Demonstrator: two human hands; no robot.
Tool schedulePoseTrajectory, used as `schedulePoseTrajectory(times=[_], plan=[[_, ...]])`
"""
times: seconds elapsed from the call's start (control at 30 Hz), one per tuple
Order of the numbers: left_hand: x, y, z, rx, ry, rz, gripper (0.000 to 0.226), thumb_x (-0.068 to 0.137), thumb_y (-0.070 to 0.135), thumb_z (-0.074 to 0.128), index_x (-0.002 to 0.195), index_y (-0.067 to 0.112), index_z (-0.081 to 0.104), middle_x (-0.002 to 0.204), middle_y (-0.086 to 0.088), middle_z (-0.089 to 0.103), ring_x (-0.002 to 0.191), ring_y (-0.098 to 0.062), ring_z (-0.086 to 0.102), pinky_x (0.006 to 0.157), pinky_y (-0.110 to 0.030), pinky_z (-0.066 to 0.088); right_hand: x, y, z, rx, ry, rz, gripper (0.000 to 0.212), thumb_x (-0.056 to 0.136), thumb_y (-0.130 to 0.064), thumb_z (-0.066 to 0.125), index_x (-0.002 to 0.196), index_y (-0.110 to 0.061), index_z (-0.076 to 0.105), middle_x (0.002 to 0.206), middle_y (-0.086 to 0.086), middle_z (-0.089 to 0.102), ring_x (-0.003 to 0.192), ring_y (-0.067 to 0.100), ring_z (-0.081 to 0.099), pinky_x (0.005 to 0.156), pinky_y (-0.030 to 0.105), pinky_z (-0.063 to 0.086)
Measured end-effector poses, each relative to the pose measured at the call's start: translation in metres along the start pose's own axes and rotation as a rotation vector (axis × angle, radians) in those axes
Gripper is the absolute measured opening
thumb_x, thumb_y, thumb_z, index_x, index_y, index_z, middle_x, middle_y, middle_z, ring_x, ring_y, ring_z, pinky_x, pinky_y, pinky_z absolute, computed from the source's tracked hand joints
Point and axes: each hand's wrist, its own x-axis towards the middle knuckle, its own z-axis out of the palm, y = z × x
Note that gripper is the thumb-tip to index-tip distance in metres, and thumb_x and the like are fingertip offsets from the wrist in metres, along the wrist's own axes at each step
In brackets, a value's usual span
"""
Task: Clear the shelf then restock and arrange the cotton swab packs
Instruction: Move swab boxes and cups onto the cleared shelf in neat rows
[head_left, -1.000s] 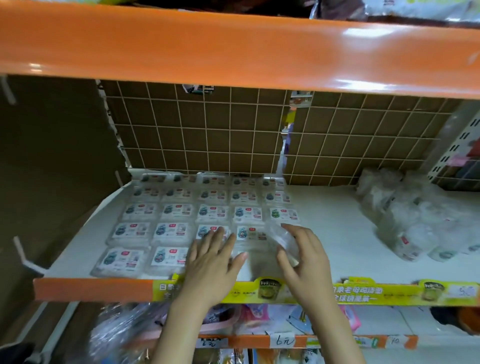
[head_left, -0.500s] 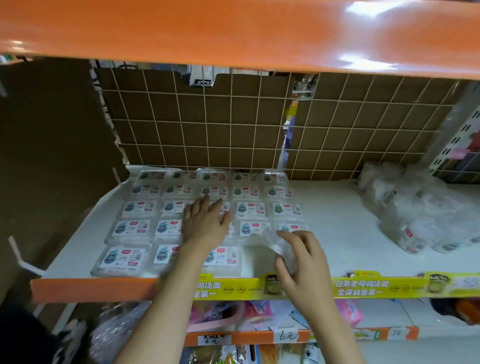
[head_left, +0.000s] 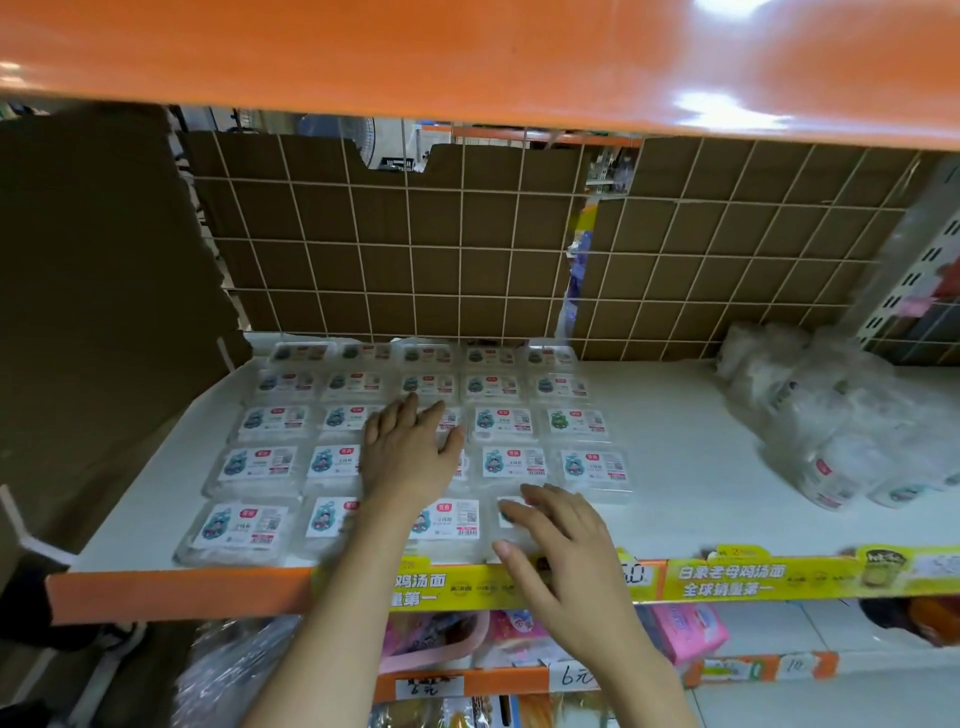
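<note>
L hand (head_left: 410, 452) flat on swab packs (head_left: 511, 423), R hand (head_left: 561, 540) fingers spread

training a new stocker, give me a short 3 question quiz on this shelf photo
1. True or false: the left hand lies flat on the grid of clear plastic cotton swab packs with white labels.
2. Where is the loose pile of clear-wrapped packs? A) right side of the white shelf board B) left side C) lower shelf
3. How many packs does the front row hold?

Key: 1 true. 2 A. 3 four; the right hand with straight fingers covers the fourth, and the spot beside it is bare.
</note>
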Motion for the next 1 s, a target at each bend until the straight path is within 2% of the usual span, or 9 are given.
schedulePoseTrajectory(times=[0.1, 0.23, 0.37, 0.43, 0.5, 0.57, 0.67, 0.83, 1.0], plan=[[0.001, 0.001, 0.001, 0.008, -0.007, -0.004, 0.055, 0.097, 0.053, 0.022, 0.148, 0.031, 0.022, 0.158, 0.0, 0.011, 0.145, -0.019, 0.006, 0.116, -0.037, 0.0, 0.0, 0.0, 0.002, -0.131, -0.116, 0.027, 0.051, 0.098, -0.056, 0.023, 0.132, -0.03, 0.051, 0.14, -0.004, 0.048, 0.135, 0.019, 0.035, 0.112, 0.038, 0.017], [0.001, 0.001, 0.002, 0.008, -0.006, -0.001, 0.055, 0.097, 0.053, 0.021, 0.148, 0.031, 0.022, 0.158, 0.0, 0.012, 0.145, -0.02, 0.006, 0.116, -0.038, 0.0, 0.0, -0.005, 0.003, -0.293, -0.247, 0.071, 0.055, 0.1, -0.054, 0.015, 0.141, -0.027, 0.04, 0.147, -0.002, 0.04, 0.136, 0.02, 0.034, 0.108, 0.041, 0.014], [0.0, 0.001, 0.002, -0.009, 0.02, 0.014, 0.054, 0.098, 0.05, 0.024, 0.147, 0.029, 0.026, 0.157, -0.002, 0.016, 0.144, -0.021, 0.009, 0.116, -0.039, 0.002, 0.002, -0.003, -0.003, -0.153, -0.293, 0.055, 0.075, 0.08, -0.071, -0.018, 0.145, -0.037, 0.0, 0.152, -0.017, -0.009, 0.143, 0.008, -0.012, 0.114, 0.03, -0.016], [-0.002, 0.001, 0.001, -0.032, 0.044, 0.025, 0.052, 0.098, 0.048, 0.028, 0.145, 0.026, 0.032, 0.155, -0.003, 0.022, 0.143, -0.022, 0.013, 0.116, -0.038, 0.004, 0.003, -0.001, -0.006, -0.065, -0.272, 0.058, 0.086, 0.073, -0.074, -0.022, 0.146, -0.036, 0.0, 0.149, -0.022, -0.011, 0.14, -0.001, -0.016, 0.112, 0.024, -0.019], [-0.003, 0.001, -0.001, -0.052, 0.079, 0.054, 0.048, 0.098, 0.044, 0.034, 0.14, 0.024, 0.041, 0.151, -0.003, 0.031, 0.14, -0.022, 0.022, 0.114, -0.036, 0.011, 0.007, -0.003, -0.012, 0.025, -0.224, 0.084, 0.087, 0.079, -0.074, -0.011, 0.149, -0.03, 0.016, 0.151, -0.02, 0.005, 0.14, -0.002, -0.004, 0.113, 0.021, -0.012], [-0.004, 0.0, -0.003, -0.091, 0.121, 0.076, 0.041, 0.097, 0.038, 0.04, 0.132, 0.02, 0.051, 0.144, -0.003, 0.04, 0.133, -0.024, 0.034, 0.109, -0.035, 0.021, 0.012, 0.001, -0.017, 0.0, -0.144, 0.066, 0.075, 0.089, -0.066, 0.012, 0.144, -0.02, 0.037, 0.15, -0.005, 0.031, 0.14, 0.012, 0.023, 0.116, 0.033, 0.011], [-0.006, 0.003, -0.005, -0.157, 0.2, 0.102, 0.03, 0.093, 0.028, 0.05, 0.116, 0.014, 0.063, 0.129, -0.006, 0.053, 0.118, -0.028, 0.048, 0.099, -0.037, 0.033, 0.016, 0.015, -0.027, -0.055, -0.017, 0.081, 0.053, 0.092, -0.045, 0.037, 0.13, -0.011, 0.054, 0.134, 0.01, 0.053, 0.123, 0.03, 0.049, 0.103, 0.047, 0.04], [-0.006, 0.026, -0.011, -0.246, 0.269, 0.131, 0.017, 0.089, 0.019, 0.057, 0.096, 0.009, 0.068, 0.105, -0.011, 0.064, 0.095, -0.033, 0.059, 0.08, -0.038, 0.046, 0.016, 0.049, -0.048, -0.048, 0.042, 0.143, 0.048, 0.085, -0.037, 0.042, 0.123, -0.012, 0.058, 0.128, 0.009, 0.055, 0.118, 0.029, 0.052, 0.098, 0.046, 0.044], [-0.011, 0.093, -0.011, -0.323, 0.266, 0.242, 0.015, 0.089, 0.018, 0.056, 0.092, 0.009, 0.068, 0.095, -0.01, 0.066, 0.087, -0.031, 0.061, 0.07, -0.034, 0.046, 0.018, 0.092, -0.08, -0.052, 0.12, 0.17, 0.048, 0.083, -0.036, 0.043, 0.12, -0.009, 0.059, 0.124, 0.012, 0.057, 0.113, 0.033, 0.055, 0.096, 0.044, 0.045]])
